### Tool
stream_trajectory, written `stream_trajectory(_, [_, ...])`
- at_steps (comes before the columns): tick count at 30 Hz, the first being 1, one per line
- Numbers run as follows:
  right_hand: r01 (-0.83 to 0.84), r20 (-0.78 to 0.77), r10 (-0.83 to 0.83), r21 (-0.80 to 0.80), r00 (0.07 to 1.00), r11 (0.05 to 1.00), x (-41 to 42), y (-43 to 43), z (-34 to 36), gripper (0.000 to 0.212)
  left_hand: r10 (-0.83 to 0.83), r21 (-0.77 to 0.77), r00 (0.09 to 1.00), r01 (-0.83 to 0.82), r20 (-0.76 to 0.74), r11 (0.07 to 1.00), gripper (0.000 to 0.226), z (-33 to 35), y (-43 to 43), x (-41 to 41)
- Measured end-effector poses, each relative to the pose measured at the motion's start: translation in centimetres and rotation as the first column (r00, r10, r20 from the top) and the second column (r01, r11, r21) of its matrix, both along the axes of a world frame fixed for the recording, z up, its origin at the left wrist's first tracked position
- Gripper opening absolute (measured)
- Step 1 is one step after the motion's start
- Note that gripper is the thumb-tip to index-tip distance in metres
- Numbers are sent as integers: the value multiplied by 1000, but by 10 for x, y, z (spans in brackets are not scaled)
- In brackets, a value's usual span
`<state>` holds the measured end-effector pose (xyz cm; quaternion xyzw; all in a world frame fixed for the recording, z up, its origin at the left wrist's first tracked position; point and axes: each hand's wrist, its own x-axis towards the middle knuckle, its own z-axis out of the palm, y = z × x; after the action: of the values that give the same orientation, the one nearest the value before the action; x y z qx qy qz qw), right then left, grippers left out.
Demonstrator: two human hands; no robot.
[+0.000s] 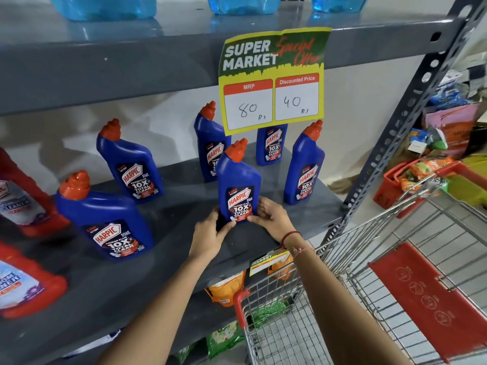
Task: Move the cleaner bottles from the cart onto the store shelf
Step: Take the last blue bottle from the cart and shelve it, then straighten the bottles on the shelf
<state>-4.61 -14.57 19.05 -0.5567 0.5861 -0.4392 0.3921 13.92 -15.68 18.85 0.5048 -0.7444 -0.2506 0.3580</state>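
A blue cleaner bottle (238, 180) with a red cap stands upright on the grey store shelf (163, 233), near its front right. My left hand (210, 233) grips its base from the left and my right hand (271, 219) grips it from the right. Several more blue bottles stand on the same shelf: one front left (105, 217), one behind it (129, 164), two at the back (210, 143) (271, 146) and one far right (304, 167). The wire cart (369, 272) with a red seat flap is at the lower right; its basket shows no bottles.
Red cleaner bottles (23, 201) stand at the shelf's left end. A yellow price sign (272, 83) hangs from the shelf above, which holds blue containers (105, 6). The perforated upright post (400, 122) borders the shelf on the right. A red basket (395, 185) of packets lies beyond it.
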Motion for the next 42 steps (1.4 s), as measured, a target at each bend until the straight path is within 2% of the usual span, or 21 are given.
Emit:
stream_trajectory(15, [-3, -32, 4, 34, 999, 999, -1, 2, 0, 60, 3, 70, 1000, 0, -30, 998, 41, -1, -2, 1])
stream_trajectory(18, [97, -114, -97, -3, 989, 995, 4, 7, -1, 66, -23, 130, 997, 33, -80, 991, 47, 5, 4, 3])
stream_trajectory(19, [166, -99, -167, -21, 981, 986, 8, 11, -2, 67, -31, 167, 991, 52, -127, 985, 53, 7, 8, 8])
stream_trajectory(21, [355, 23, -354, -36, 935, 934, 17, 24, -3, 63, -6, 238, 973, 63, -232, 969, 61, 10, 21, 27])
stream_trajectory(23, [488, 130, -476, -81, 870, 869, 34, 41, 1, 50, 37, 243, 960, 33, -277, 969, 50, 14, 37, 60])
stream_trajectory(26, [531, 195, -499, -179, 845, 829, 74, 62, 10, 29, 185, 189, 929, -129, -320, 973, 28, 17, 64, 117])
stream_trajectory(28, [451, 207, -413, -202, 887, 869, 112, 67, 17, 23, 341, 129, 872, -316, -350, 940, 19, 15, 77, 156])
stream_trajectory(31, [185, 146, -164, -141, 976, 973, 164, 57, 22, 36, 487, 123, 807, -475, -335, 871, 28, 6, 73, 193])
stream_trajectory(34, [-86, 135, 86, -6, 987, 996, 204, 38, 23, 66, 408, 193, 873, -366, -267, 910, 50, -2, 58, 203])
stream_trajectory(36, [-194, 50, 193, 17, 980, 981, 214, 26, 18, 78, 344, 156, 925, -320, -164, 935, 47, -7, 49, 199])
stream_trajectory(38, [-265, -25, 265, 29, 964, 964, 221, 18, 19, 77, 336, 106, 933, -324, -131, 940, 36, -6, 46, 199])
stream_trajectory(42, [-223, -67, 225, 36, 972, 974, 212, 11, 18, 66, 279, 65, 955, -273, -101, 960, 33, -1, 44, 195])
